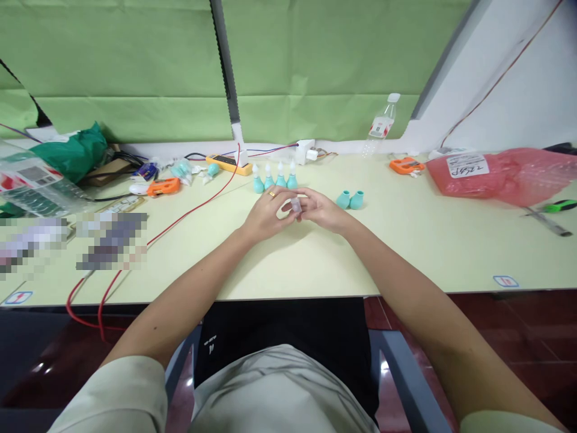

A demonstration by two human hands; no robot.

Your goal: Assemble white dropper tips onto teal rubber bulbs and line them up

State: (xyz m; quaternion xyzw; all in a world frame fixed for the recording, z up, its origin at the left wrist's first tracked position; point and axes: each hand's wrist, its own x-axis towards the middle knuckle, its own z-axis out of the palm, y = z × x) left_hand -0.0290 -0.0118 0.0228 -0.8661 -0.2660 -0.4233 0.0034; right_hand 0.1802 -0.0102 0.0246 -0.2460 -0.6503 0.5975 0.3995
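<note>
Two large green sheets (347,66) hang beyond the hands, covering most of the wall behind the pale yellow table (293,270) over which the person works. Well to the right of the hands lies a red plastic bag (505,174) with a white handwritten label, and well to their left, farther back, a crumpled green bag (74,153). A clear bottle (382,125) with a white cap stands beyond the hands and to the right, near the wall.

The left hand (269,213) and the right hand (321,209) meet above the table, fingers bent and fingertips close together, pinching one small piece between them; the contacts on its far side are hidden. Left of the hands, a red cable (198,211) runs down across the table to its near edge. A yellow block (229,165) rests beyond the left hand, near the wall. One orange tool (163,187) lies well left of the hands, another orange-handled tool (407,166) well right and farther back.

Four teal bulbs with white tips (269,181) stand upright in a row just beyond the left hand. Two open-topped teal bulbs (343,199) sit side by side just right of the right hand. Smallest is the small translucent piece (296,205) at the fingertips, between the hands.
</note>
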